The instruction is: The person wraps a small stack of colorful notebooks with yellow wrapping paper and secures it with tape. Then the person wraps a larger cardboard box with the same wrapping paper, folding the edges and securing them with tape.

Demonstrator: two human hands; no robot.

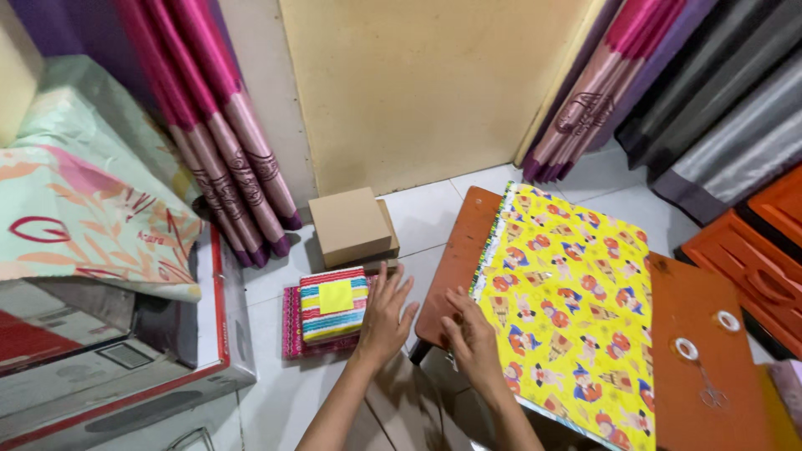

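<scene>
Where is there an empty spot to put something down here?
Free: white floor tiles between the cardboard box and brown table; table's right part by the tape rolls. Crowded: striped stack beside left hand; right hand on yellow paper.

Yellow cartoon-print paper (pixel 568 309) flat on table (pixel 702 309)
</scene>
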